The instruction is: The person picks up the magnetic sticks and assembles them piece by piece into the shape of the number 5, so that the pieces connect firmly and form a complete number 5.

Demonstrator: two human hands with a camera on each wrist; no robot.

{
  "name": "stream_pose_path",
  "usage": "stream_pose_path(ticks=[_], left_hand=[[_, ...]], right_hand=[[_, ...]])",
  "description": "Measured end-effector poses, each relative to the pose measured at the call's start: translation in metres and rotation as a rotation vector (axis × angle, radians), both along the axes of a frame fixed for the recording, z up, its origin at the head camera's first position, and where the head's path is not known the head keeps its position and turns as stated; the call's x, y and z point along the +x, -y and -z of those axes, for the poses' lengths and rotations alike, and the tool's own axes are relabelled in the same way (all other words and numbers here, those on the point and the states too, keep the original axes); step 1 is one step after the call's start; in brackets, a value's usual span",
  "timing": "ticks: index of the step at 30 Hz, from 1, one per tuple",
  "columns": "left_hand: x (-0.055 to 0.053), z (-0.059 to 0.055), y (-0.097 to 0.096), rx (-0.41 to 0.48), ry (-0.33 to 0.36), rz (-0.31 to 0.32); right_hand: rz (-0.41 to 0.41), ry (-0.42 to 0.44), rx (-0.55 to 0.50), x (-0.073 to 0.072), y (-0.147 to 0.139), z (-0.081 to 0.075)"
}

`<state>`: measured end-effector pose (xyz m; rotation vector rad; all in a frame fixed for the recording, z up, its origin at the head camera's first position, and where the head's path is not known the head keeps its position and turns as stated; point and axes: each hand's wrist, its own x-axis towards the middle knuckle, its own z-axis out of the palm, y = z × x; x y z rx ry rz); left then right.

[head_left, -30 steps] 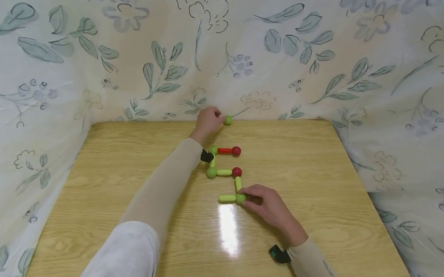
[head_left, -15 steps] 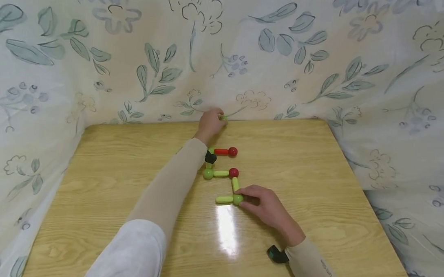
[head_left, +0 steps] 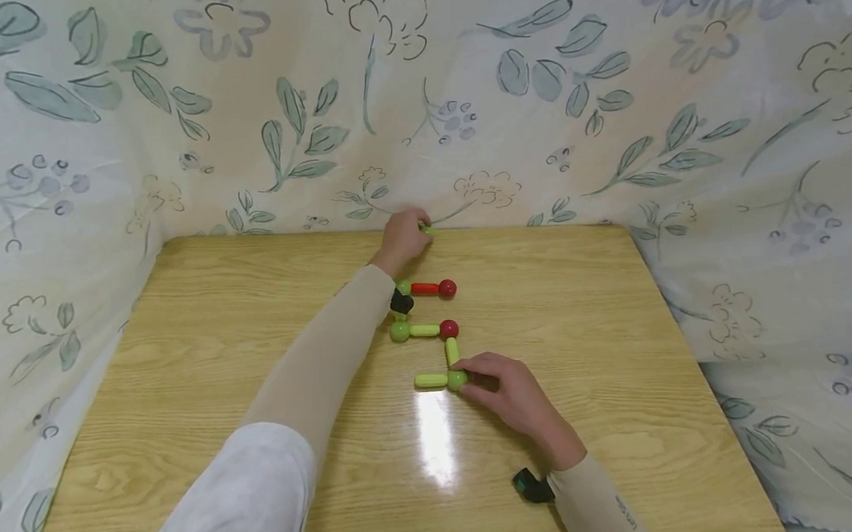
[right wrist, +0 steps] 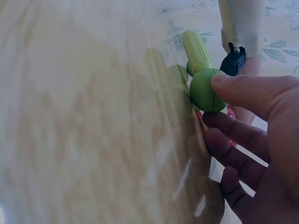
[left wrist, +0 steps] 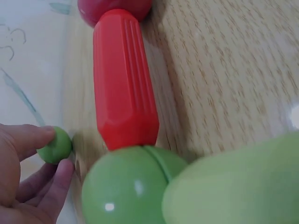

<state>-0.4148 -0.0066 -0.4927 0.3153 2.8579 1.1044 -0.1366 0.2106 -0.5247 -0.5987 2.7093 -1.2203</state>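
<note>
At the table's far edge my left hand [head_left: 402, 240] pinches a loose green ball [left wrist: 58, 145] between thumb and fingers. My right hand [head_left: 512, 388] holds another green ball [head_left: 456, 380] by thumb and fingertips at the near end of a chain of balls and rods lying on the table. From that ball, one yellow-green rod [head_left: 431, 381] points left and another [head_left: 453, 351] runs up to a dark red ball [head_left: 449, 329]. The chain goes on through a green ball [head_left: 400, 331] to a red rod [left wrist: 124, 79] and a second dark red ball [head_left: 448, 288]. The left wrist partly covers its left side.
The wooden table [head_left: 254, 354] ends against a cloth [head_left: 432, 86] with a leaf and flower print at the back and sides. A small black wrist device [head_left: 533, 486] sits by the right cuff, close over the table.
My left hand has moved slightly right and taken hold of the green ball that lay by its fingertips. The right hand has stayed at its ball, and the chain looks the same.
</note>
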Motion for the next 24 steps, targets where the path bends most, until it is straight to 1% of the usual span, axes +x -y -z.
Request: stream_pose_path(ticks=[3, 7, 12, 17, 19, 24], left_hand=[[0.001, 0.000, 0.006, 0.031, 0.004, 0.013], [0.004, 0.000, 0.016, 0.072, 0.012, 0.067], [0.011, -0.001, 0.032, 0.140, 0.030, 0.105], [0.024, -0.004, 0.044, 0.197, 0.035, 0.121], [0.030, -0.006, 0.048, 0.212, 0.037, 0.124], [0.049, -0.007, 0.059, 0.232, 0.012, 0.139]], right_hand=[[-0.002, -0.001, -0.002, 0.000, 0.000, 0.000], [0.000, 0.000, -0.005, 0.000, 0.000, 0.000], [0.006, 0.000, -0.008, 0.001, 0.000, 0.000], [0.007, 0.008, 0.002, 0.001, 0.001, 0.001], [0.007, 0.009, 0.004, 0.001, 0.001, 0.001], [0.009, 0.002, -0.001, 0.001, 0.001, -0.001]])
